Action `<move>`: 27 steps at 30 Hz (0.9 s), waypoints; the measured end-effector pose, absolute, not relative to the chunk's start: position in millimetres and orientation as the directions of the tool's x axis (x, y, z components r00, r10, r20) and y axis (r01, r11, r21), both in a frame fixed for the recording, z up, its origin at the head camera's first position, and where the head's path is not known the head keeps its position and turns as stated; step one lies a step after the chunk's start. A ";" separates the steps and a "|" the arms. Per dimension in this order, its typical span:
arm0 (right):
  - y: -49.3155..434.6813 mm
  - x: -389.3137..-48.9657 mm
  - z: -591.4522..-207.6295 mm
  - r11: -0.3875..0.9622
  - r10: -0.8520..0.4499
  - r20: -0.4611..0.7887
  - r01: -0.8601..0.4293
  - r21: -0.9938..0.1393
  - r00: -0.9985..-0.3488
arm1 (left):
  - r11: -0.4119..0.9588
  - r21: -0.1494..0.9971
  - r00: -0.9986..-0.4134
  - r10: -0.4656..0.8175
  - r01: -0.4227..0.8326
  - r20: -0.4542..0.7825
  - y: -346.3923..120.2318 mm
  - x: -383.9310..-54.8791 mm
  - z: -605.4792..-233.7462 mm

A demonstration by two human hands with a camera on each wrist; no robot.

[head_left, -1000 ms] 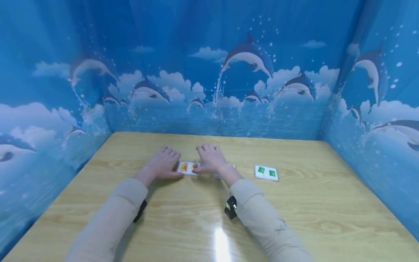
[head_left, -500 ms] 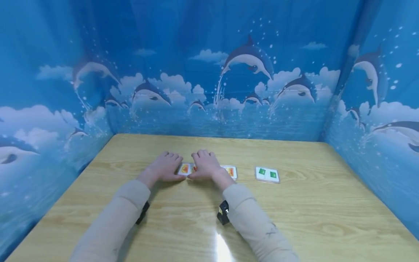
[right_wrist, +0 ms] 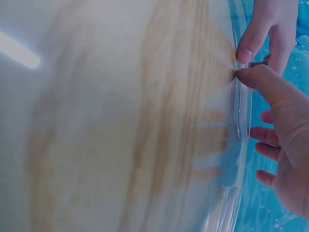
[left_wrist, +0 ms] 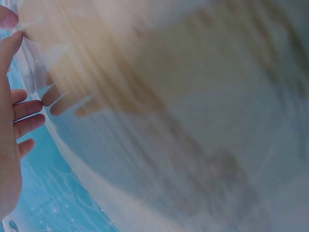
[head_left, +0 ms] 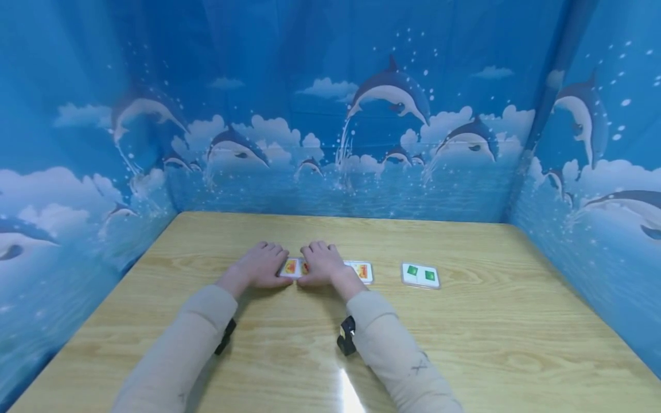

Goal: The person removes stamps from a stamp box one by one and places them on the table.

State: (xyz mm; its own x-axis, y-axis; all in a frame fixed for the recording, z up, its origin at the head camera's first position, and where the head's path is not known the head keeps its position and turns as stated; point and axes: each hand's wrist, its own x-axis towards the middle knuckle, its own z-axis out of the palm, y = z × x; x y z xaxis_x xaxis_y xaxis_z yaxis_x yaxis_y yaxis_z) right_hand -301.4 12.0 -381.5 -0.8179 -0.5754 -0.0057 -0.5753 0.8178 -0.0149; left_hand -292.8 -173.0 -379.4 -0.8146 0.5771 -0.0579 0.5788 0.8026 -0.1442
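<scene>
In the head view my left hand [head_left: 260, 265] grips the left end of a flat clear-cased picture card [head_left: 291, 267] with orange pictures on white. Its thumb lies along the near side, and the fingers reach over to the far side. My right hand [head_left: 321, 264] holds the same card's right part and hides much of it. Both thumb tips almost meet at the card's near edge; the right wrist view shows the right thumb [right_wrist: 258, 79] against the clear case [right_wrist: 240, 108]. Right of that hand lies a second orange-pictured card [head_left: 364, 272], partly covered by the wrist.
A third card [head_left: 420, 275] with two green shapes lies farther right on the wood-grain table [head_left: 490, 321]. A blue dolphin-print curtain [head_left: 330, 189] encloses the back and sides. Glare [head_left: 350, 393] shines near the front. A dark wrist camera [head_left: 346, 335] sits below the right sleeve.
My right hand has shifted a little left and nearer, toward the left hand, uncovering more of the second card. In the last half second both hands have barely moved.
</scene>
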 end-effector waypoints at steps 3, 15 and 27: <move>11.9 -302.7 -383.1 0.816 -0.578 -0.014 -0.577 -0.023 -0.816 | 0.806 -0.137 -0.817 0.573 0.576 -0.065 -172.5 -292.8 -379.9; 14.4 -306.3 -386.1 0.811 -0.585 -0.032 -0.584 -0.036 -0.810 | 0.805 -0.150 -0.818 0.573 0.574 -0.053 -169.4 -296.6 -383.5; 15.8 -309.7 -387.2 0.790 -0.612 -0.042 -0.608 -0.085 -0.790 | 0.794 -0.155 -0.806 0.591 0.588 -0.030 -170.2 -296.7 -384.1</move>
